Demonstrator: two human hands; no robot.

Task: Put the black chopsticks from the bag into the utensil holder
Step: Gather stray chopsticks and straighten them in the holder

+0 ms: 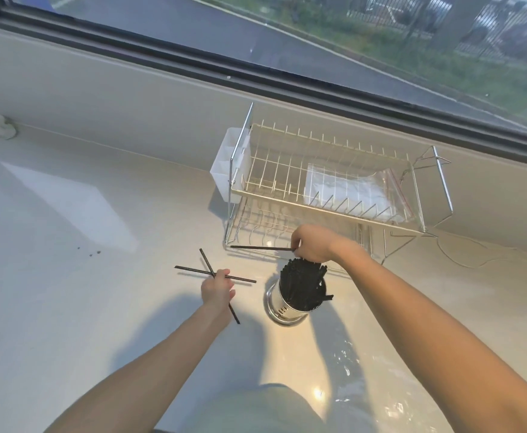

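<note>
The table lies open left of the utensil holder. The holder mouth is packed with black chopsticks. The wire dish rack blocks passage just behind it.

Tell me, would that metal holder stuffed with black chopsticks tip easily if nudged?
Possibly. The utensil holder is a tall, narrow shiny cylinder on a smooth counter, so it may slide or wobble. The packed chopsticks rise above its rim, probably making it top-heavy, though they add weight.
</note>
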